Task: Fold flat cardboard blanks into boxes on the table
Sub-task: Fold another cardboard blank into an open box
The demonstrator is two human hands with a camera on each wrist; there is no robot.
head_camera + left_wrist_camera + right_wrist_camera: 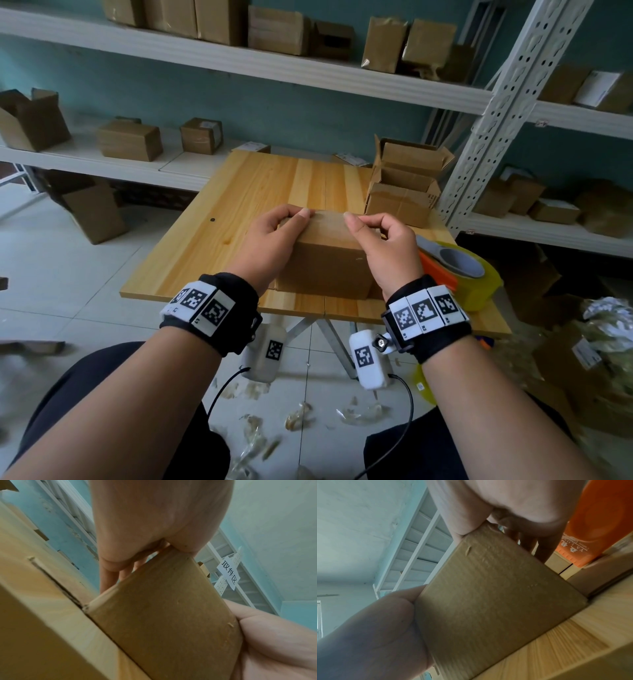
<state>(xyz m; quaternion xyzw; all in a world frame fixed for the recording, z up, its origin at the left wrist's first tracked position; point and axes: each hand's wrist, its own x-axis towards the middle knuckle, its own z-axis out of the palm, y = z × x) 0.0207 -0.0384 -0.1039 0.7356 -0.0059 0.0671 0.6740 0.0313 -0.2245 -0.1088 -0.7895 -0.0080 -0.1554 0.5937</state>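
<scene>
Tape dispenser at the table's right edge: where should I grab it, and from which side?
Judging from the head view, take the tape dispenser by its orange body, coming from above and the right; the box that both hands hold blocks its left side, and the grey roll sits on top.

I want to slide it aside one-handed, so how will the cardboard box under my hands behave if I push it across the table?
The cardboard box sits flat on the smooth wooden table, so it would probably slide, not tip. It looks like thin cardboard, likely light and easily dented. Both the left hand and the right hand press its top, suggesting flaps may spring up.
</scene>
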